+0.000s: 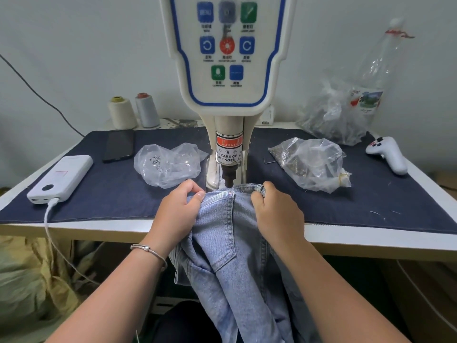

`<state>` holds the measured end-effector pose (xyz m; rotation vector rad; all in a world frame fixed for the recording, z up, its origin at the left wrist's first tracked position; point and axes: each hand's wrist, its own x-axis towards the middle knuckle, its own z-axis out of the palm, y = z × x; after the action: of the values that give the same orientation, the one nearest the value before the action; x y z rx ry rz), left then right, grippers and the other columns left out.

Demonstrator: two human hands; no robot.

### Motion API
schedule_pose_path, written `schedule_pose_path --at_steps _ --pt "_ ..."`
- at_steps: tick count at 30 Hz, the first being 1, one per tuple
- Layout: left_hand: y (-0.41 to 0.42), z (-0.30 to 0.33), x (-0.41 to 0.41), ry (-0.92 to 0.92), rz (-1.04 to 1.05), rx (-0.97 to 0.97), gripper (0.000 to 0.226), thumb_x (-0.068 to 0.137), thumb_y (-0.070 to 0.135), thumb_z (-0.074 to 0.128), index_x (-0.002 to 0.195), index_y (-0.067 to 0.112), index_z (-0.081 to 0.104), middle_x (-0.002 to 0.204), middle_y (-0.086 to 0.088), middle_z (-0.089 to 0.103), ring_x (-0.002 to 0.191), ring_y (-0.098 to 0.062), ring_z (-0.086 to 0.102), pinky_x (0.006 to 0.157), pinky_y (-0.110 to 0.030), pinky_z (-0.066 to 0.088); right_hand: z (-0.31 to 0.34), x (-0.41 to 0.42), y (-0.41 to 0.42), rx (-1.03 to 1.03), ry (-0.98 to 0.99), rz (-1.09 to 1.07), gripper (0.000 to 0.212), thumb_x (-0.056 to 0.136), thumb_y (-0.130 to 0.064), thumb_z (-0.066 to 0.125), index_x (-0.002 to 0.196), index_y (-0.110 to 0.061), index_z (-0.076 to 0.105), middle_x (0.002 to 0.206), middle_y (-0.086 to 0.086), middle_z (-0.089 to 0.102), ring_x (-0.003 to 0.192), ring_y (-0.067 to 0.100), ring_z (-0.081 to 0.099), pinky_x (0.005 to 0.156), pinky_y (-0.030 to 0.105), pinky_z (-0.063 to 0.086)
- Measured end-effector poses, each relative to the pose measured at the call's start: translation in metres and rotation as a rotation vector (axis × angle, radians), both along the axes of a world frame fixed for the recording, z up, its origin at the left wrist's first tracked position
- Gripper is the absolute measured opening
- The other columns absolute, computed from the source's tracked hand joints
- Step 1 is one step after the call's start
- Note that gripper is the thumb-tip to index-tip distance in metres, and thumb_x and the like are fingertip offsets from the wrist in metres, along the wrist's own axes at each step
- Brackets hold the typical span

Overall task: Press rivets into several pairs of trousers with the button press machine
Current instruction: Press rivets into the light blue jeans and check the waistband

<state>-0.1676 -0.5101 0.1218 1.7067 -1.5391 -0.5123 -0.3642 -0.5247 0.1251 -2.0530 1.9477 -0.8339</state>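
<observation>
Light blue denim trousers (227, 243) hang from the table's front edge, their waistband pushed under the button press machine (228, 100). The dark press head (228, 178) stands just above the waistband, where a small red light spot shows near a pocket corner. My left hand (179, 214) grips the fabric on the left of the press head. My right hand (277, 214) pinches the waistband on the right. A clear bag with small rivets (165, 164) lies to the left of the machine.
A dark cloth (111, 189) covers the table. On it lie a white power bank (60, 178) with cable, a black phone (118, 146), plastic bags of metal parts (311, 163), and a white controller (388, 153). Two thread cones (133, 111) stand at the back left.
</observation>
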Motion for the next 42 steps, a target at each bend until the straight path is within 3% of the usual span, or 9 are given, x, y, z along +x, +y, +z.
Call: schedule_pose_path --at_steps 5,10,17,26,32,35,37,39,42 --pt "0.002 0.001 0.000 0.015 -0.008 0.014 0.017 0.099 0.025 0.053 0.081 0.025 0.055 0.082 -0.006 0.065 0.070 -0.018 0.053 0.064 -0.031 0.041 -0.002 0.000 -0.001 -0.007 0.023 -0.006 0.017 0.101 -0.030 0.031 0.090 -0.018 0.038 0.063 -0.007 0.044 0.061 0.019 0.045 0.046 0.027 0.020" --pt "0.001 0.001 0.000 0.024 -0.016 0.031 0.018 0.099 0.026 0.052 0.080 0.026 0.054 0.083 -0.010 0.065 0.068 -0.015 0.050 0.063 -0.032 0.040 0.000 0.000 -0.001 0.008 0.039 -0.022 0.028 0.102 -0.031 0.031 0.105 -0.012 0.051 0.069 -0.006 0.047 0.063 0.019 0.045 0.047 0.026 0.020" --pt "-0.001 -0.002 0.002 0.035 -0.013 0.027 0.021 0.099 0.026 0.051 0.078 0.028 0.052 0.078 -0.004 0.063 0.062 -0.008 0.047 0.062 -0.029 0.039 0.000 0.000 -0.002 0.026 -0.013 -0.011 0.024 0.100 -0.029 0.031 0.078 -0.019 0.035 0.063 -0.005 0.046 0.058 0.017 0.043 0.048 0.029 0.025" --pt "-0.002 -0.002 0.001 0.039 -0.017 0.035 0.021 0.099 0.027 0.051 0.077 0.029 0.051 0.077 -0.006 0.062 0.058 -0.006 0.044 0.060 -0.030 0.038 0.004 0.001 0.000 0.040 -0.039 -0.033 0.028 0.099 -0.027 0.032 0.072 -0.020 0.032 0.065 -0.001 0.049 0.059 0.020 0.044 0.050 0.031 0.027" --pt "-0.001 -0.003 -0.001 0.048 -0.029 0.033 0.019 0.099 0.028 0.051 0.080 0.028 0.052 0.082 -0.006 0.064 0.066 -0.012 0.049 0.063 -0.031 0.040 0.005 0.003 0.005 0.008 -0.044 -0.035 0.028 0.100 -0.027 0.033 0.073 -0.019 0.032 0.062 -0.001 0.048 0.055 0.017 0.041 0.047 0.030 0.024" --pt "0.001 -0.002 -0.002 0.064 -0.032 -0.010 0.014 0.100 0.029 0.052 0.086 0.030 0.054 0.084 0.006 0.064 0.071 -0.008 0.053 0.067 -0.026 0.042 0.013 0.004 0.007 0.032 -0.152 -0.019 0.029 0.098 -0.026 0.037 0.069 -0.020 0.030 0.062 -0.001 0.044 0.058 0.020 0.040 0.051 0.032 0.026" --pt "0.005 -0.001 -0.002 0.105 -0.019 -0.044 0.003 0.101 0.031 0.053 0.100 0.032 0.056 0.095 0.019 0.062 0.081 0.001 0.055 0.070 -0.014 0.039 0.021 0.005 0.009 0.017 -0.255 0.001 0.031 0.095 -0.025 0.040 0.066 -0.020 0.031 0.061 -0.002 0.042 0.057 0.018 0.038 0.052 0.033 0.026" --pt "0.009 0.001 -0.001 0.125 0.001 -0.102 0.015 0.101 0.033 0.053 0.115 0.030 0.057 0.106 0.026 0.058 0.095 0.005 0.053 0.076 -0.006 0.036 0.030 0.008 0.013 -0.016 -0.321 0.034 0.032 0.094 -0.026 0.043 0.065 -0.020 0.032 0.061 -0.003 0.042 0.058 0.015 0.039 0.053 0.033 0.027" --pt "0.020 0.008 -0.001 0.133 0.012 -0.186 0.011 0.102 0.032 0.052 0.097 0.032 0.062 0.087 0.024 0.064 0.086 0.004 0.059 0.069 -0.006 0.038 0.041 0.011 0.021 0.027 -0.458 0.084 0.036 0.095 -0.025 0.047 0.062 -0.020 0.035 0.061 -0.004 0.041 0.060 0.016 0.040 0.057 0.036 0.030"
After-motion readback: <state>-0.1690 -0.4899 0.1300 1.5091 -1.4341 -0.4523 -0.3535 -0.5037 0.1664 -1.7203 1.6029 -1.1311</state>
